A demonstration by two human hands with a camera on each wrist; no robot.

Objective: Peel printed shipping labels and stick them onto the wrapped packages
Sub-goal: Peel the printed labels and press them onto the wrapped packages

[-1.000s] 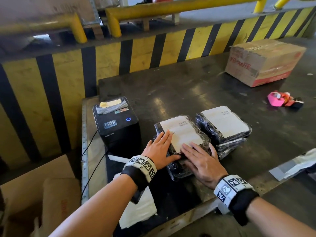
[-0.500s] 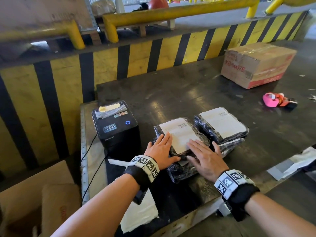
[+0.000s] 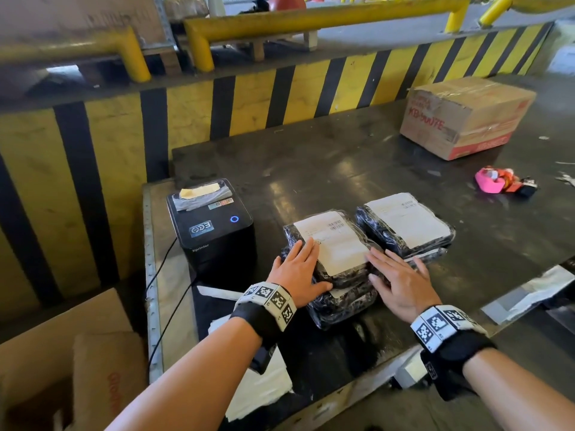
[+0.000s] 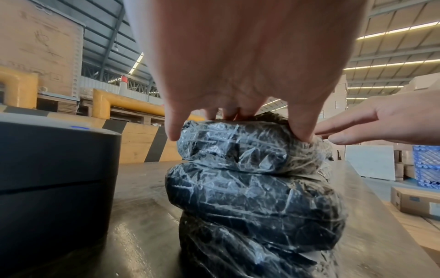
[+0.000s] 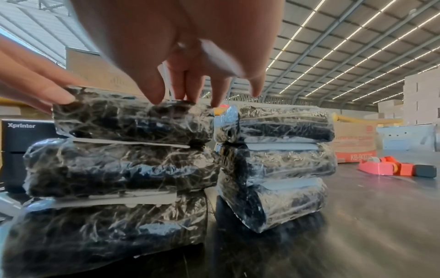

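Black bundles under crinkled clear film, stacked three high in two piles side by side on the dark metal table (image 3: 342,157). Near pile (image 3: 334,293) just right of the black label printer (image 3: 214,228); far pile (image 3: 407,234) touching or almost touching it on the right. White shipping label (image 3: 334,244) stuck flat on the top package (image 5: 133,120) of the near pile, barcode print toward the far edge. Second label (image 3: 407,219) flat on top of the far pile. White label edges also showing between the layers of both piles in the right wrist view.

Left hand (image 3: 298,272) laid flat on the left side of the top package, fingers straight and spread, fingertips at the label's left edge, thumb along the package's near edge. Right hand (image 3: 401,281) flat too, fingers spread, tips resting on the wrap at the package's right end, beside the label's near right corner. Nothing pinched or gripped by either.

Containers: taped cardboard box (image 3: 463,116) with red print at the far right of the table, closed, contents hidden. Brown cartons (image 3: 77,362) on the floor at the lower left, insides not discernible. Pink and orange tape dispenser (image 3: 501,181) lying near the taped box.
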